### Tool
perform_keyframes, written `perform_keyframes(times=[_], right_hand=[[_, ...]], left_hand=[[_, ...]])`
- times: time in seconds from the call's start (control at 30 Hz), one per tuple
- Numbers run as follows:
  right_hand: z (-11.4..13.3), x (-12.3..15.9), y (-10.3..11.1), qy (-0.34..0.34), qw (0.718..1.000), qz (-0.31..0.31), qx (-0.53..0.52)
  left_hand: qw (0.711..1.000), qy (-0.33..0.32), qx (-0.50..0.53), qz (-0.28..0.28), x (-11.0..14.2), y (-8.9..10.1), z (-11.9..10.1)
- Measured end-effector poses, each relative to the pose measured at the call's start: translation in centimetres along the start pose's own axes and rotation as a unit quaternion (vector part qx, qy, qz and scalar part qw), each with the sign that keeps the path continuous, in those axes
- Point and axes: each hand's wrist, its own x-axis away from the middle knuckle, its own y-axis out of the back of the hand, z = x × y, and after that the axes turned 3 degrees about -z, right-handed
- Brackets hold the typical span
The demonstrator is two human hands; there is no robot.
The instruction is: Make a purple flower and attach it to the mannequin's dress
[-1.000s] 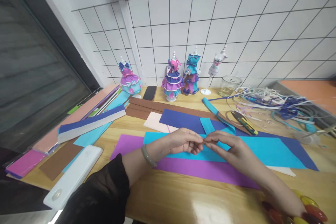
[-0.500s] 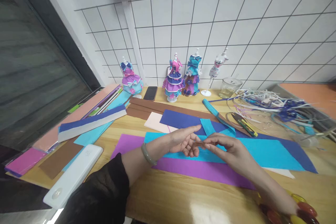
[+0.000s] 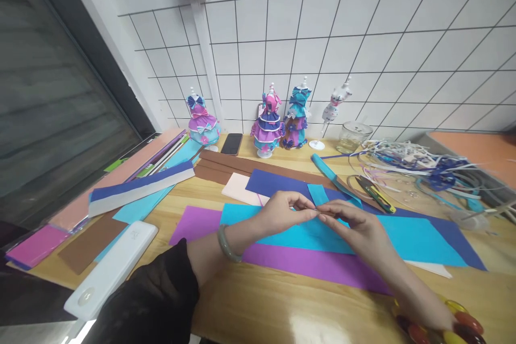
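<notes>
Just above the coloured sheets, my left hand (image 3: 284,209) and my right hand (image 3: 352,220) meet at the fingertips. Both pinch a thin, small brown piece (image 3: 317,210); the fingers cover most of it, and I cannot make out its exact kind. Below them lies a bright blue sheet (image 3: 415,234), over a purple sheet (image 3: 322,264). A dark blue sheet (image 3: 278,184) and a short turquoise strip (image 3: 317,194) lie just beyond my fingers.
Dressed miniature mannequins (image 3: 266,128) and a bare one (image 3: 335,103) stand along the tiled wall. A yellow-green cutter (image 3: 377,195) lies right, near tangled strips (image 3: 419,164). Behind it stands a glass jar (image 3: 355,137). A white lamp (image 3: 115,269) reaches in at left; a phone (image 3: 231,143) lies behind.
My left hand has turned over from palm up with loose fingers, and its fingertips now pinch the brown piece beside my right fingers. The right hand has risen slightly.
</notes>
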Motion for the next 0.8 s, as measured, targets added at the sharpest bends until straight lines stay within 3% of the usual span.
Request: perform_keyframes(times=[0.13,0.3,0.43,0.57,0.67,0.8], right_hand=[[-0.6,0.0,-0.2,-0.062,0.99,-0.001,-0.129],[-0.6,-0.1,0.1,-0.123,0.964,0.064,-0.227],[-0.3,-0.2,0.6,-0.172,0.946,0.121,-0.245],[-0.4,-0.2,0.6,-0.19,0.938,0.08,-0.278],[-0.7,-0.2,0.7,-0.178,0.952,0.03,-0.248],[-0.8,-0.3,0.9,-0.147,0.967,-0.005,-0.208]], left_hand=[[0.98,-0.139,-0.128,-0.058,0.3,-0.2,0.0],[0.899,-0.346,-0.258,-0.078,0.2,-0.1,0.0],[0.843,-0.414,-0.33,-0.094,0.1,0.3,0.2],[0.791,-0.459,-0.399,-0.069,0.1,0.7,0.4],[0.811,-0.437,-0.385,-0.059,0.2,0.8,0.4],[0.924,-0.283,-0.248,-0.061,0.4,0.4,0.1]])
